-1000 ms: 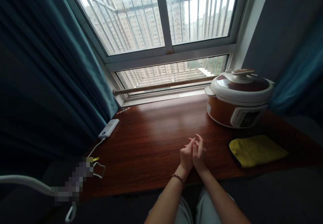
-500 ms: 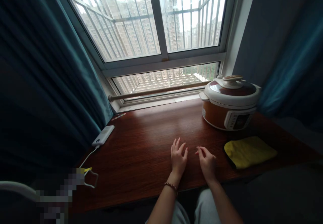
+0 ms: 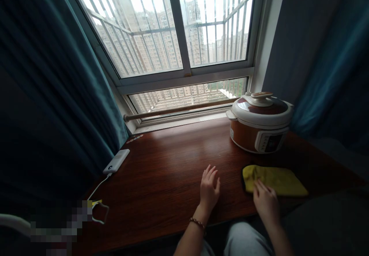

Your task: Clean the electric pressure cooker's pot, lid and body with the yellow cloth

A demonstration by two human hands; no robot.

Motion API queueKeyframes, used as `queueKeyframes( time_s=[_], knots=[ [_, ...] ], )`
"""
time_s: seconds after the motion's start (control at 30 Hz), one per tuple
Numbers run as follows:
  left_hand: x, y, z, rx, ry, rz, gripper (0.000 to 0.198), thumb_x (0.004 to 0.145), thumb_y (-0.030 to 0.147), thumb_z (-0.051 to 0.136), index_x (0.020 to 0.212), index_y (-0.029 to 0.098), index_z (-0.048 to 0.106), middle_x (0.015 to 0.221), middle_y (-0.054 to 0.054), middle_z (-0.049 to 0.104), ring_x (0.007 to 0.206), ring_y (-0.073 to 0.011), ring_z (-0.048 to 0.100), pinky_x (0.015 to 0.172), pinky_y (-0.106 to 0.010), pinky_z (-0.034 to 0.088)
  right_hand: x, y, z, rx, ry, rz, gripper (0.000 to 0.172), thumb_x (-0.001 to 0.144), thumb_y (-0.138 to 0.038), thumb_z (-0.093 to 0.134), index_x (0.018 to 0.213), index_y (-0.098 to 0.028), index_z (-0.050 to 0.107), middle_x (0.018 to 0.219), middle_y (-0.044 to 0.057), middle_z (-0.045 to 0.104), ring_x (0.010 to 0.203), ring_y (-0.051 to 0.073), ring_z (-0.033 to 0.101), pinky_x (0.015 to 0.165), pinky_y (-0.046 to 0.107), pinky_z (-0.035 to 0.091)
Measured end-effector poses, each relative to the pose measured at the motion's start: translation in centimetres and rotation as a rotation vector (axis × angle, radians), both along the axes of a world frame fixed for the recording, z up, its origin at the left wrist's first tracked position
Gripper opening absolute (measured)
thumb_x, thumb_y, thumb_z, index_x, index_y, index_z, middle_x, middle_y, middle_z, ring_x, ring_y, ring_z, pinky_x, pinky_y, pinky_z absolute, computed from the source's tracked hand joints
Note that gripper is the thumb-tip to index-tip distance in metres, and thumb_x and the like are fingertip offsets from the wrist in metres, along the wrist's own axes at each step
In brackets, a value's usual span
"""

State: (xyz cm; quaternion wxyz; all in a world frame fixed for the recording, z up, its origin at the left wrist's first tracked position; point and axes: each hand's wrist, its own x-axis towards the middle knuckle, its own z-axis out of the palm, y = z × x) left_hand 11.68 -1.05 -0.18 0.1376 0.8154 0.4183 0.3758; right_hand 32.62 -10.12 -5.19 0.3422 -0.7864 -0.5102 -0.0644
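Note:
My right hand (image 3: 265, 199) is on the near left part of a folded yellow cloth (image 3: 284, 181) with a dark edge. Its fingers are closed in a pinch on the fabric, which wrinkles around them. The fingertips are partly hidden and slightly blurred. To the left, my left hand (image 3: 210, 187) is over the wooden table, fingers stretched and holding nothing. A beaded bracelet circles that wrist.
Behind the cloth stands a white and orange electric pressure cooker (image 3: 259, 127), lid on. A white power bank (image 3: 117, 161) with a cable lies at the table's left edge. The brown table (image 3: 161, 171) meets a barred window (image 3: 161, 33) between blue curtains (image 3: 86, 67).
My right hand has moved right from the middle of the table onto the yellow cloth. The cloth has shifted slightly left and wrinkled. My left hand remains open near its earlier place.

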Motion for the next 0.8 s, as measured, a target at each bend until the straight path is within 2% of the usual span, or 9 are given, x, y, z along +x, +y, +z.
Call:
queueKeyframes(
  time_s=[0.1, 0.13, 0.23, 0.33, 0.43, 0.57, 0.67, 0.73, 0.8],
  knots=[
    [0.2, -0.8, 0.5, 0.019, 0.010, -0.109, 0.036, 0.087, 0.017, 0.040, 0.122, 0.018, 0.050, 0.130, -0.006, 0.053, 0.131, -0.0190, 0.035, 0.108, -0.044, 0.034, -4.8, 1.4, 1.8, -0.055, 0.256, 0.235, 0.038, 0.086, -0.030, 0.035, 0.095, -0.015, 0.069, 0.103, 0.012, 0.068, 0.094, 0.024, 0.063, 0.085, 0.037, 0.047],
    [0.3, -1.1, 0.6, 0.026, 0.028, -0.142, 0.036, 0.087, 0.018, 0.040, 0.123, 0.018, 0.049, 0.131, -0.006, 0.053, 0.131, -0.0192, 0.035, 0.108, -0.044, 0.034, -5.8, 1.8, 2.3, -0.049, 0.336, 0.263, 0.038, 0.087, -0.031, 0.035, 0.096, -0.016, 0.068, 0.101, 0.010, 0.068, 0.092, 0.023, 0.064, 0.083, 0.035, 0.049],
    [0.8, -1.6, 0.6, 0.007, 0.128, -0.215, 0.038, 0.088, 0.021, 0.040, 0.125, 0.017, 0.048, 0.132, -0.007, 0.052, 0.130, -0.0206, 0.037, 0.108, -0.045, 0.033, -6.8, 2.2, 2.9, 0.016, 0.412, 0.190, 0.037, 0.088, -0.033, 0.036, 0.097, -0.014, 0.067, 0.100, 0.010, 0.068, 0.092, 0.023, 0.064, 0.082, 0.035, 0.049],
    [1.2, -1.8, 0.3, -0.061, 0.237, -0.245, 0.041, 0.086, 0.028, 0.047, 0.126, 0.018, 0.048, 0.134, -0.006, 0.050, 0.128, -0.0228, 0.040, 0.108, -0.045, 0.034, -6.4, 1.8, 1.8, 0.051, 0.329, 0.121, 0.036, 0.087, -0.029, 0.036, 0.095, -0.012, 0.066, 0.098, 0.012, 0.068, 0.091, 0.026, 0.063, 0.084, 0.039, 0.048],
    [1.4, -1.7, 0.0, -0.079, 0.299, -0.249, 0.044, 0.084, 0.032, 0.050, 0.126, 0.021, 0.047, 0.137, -0.005, 0.047, 0.128, -0.0235, 0.039, 0.109, -0.045, 0.033, -6.4, 1.3, 0.5, 0.069, 0.224, 0.140, 0.032, 0.086, -0.026, 0.039, 0.094, -0.012, 0.067, 0.098, 0.012, 0.068, 0.092, 0.027, 0.061, 0.087, 0.041, 0.047],
    [1.5, -1.9, 0.0, -0.022, 0.348, -0.166, 0.041, 0.084, 0.032, 0.049, 0.124, 0.021, 0.049, 0.137, -0.004, 0.047, 0.130, -0.0244, 0.036, 0.109, -0.045, 0.031, -7.5, 1.6, 0.2, 0.085, 0.163, 0.152, 0.029, 0.084, -0.021, 0.042, 0.096, -0.011, 0.067, 0.101, 0.013, 0.067, 0.095, 0.027, 0.061, 0.088, 0.043, 0.047],
    [1.6, -2.2, -0.1, 0.059, 0.385, -0.023, 0.037, 0.086, 0.023, 0.045, 0.122, 0.021, 0.052, 0.139, -0.006, 0.044, 0.134, -0.0261, 0.030, 0.109, -0.047, 0.029, -8.6, 2.2, 0.8, 0.092, 0.194, 0.264, 0.033, 0.085, -0.018, 0.038, 0.104, -0.011, 0.065, 0.105, 0.012, 0.066, 0.098, 0.024, 0.061, 0.089, 0.041, 0.049],
    [1.8, -2.3, -0.4, 0.085, 0.400, 0.036, 0.038, 0.086, 0.019, 0.044, 0.123, 0.020, 0.052, 0.139, -0.008, 0.044, 0.133, -0.0251, 0.031, 0.108, -0.045, 0.031, -9.0, 2.4, 1.1, 0.134, 0.226, 0.351, 0.036, 0.086, -0.016, 0.035, 0.110, -0.011, 0.062, 0.112, 0.011, 0.063, 0.104, 0.022, 0.059, 0.091, 0.037, 0.049],
    [2.0, -2.4, -0.7, 0.066, 0.406, 0.063, 0.040, 0.086, 0.023, 0.045, 0.125, 0.019, 0.050, 0.137, -0.009, 0.046, 0.131, -0.0254, 0.035, 0.106, -0.045, 0.033, -9.2, 2.3, 1.2, 0.208, 0.247, 0.361, 0.037, 0.087, -0.016, 0.034, 0.113, -0.012, 0.060, 0.117, 0.011, 0.061, 0.108, 0.020, 0.058, 0.092, 0.036, 0.049]
  ],
)
